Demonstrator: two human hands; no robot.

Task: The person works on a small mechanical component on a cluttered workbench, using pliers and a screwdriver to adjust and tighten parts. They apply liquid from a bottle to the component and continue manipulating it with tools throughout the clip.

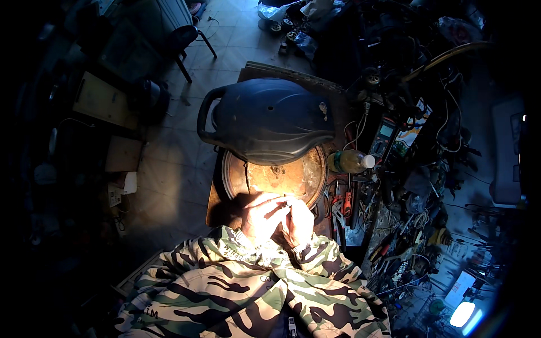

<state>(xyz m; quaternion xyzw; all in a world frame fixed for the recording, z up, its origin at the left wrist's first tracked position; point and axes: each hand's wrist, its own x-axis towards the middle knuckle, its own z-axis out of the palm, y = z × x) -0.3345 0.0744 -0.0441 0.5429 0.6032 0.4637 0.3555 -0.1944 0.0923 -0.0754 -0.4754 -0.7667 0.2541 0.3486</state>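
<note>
Under bright light, my left hand [259,217] and my right hand [298,222] meet over the near edge of a round, rusty metal plate [304,174]. Their closed fingertips hold a small dark object [286,203] that is too small to name. Just beyond the plate, a large dark plastic housing [265,115] with a side handle overlaps its far part. Right of the plate lie a bottle [346,161] with a white cap and several pliers and screwdrivers [341,208] with red handles.
A multimeter [383,135], cables and cluttered tools [406,236] crowd the right side. Tiled floor [186,169] shows at left, with boxes [123,155] beside it. A dark chair [183,42] stands at back left. A lit lamp [462,312] glows at lower right.
</note>
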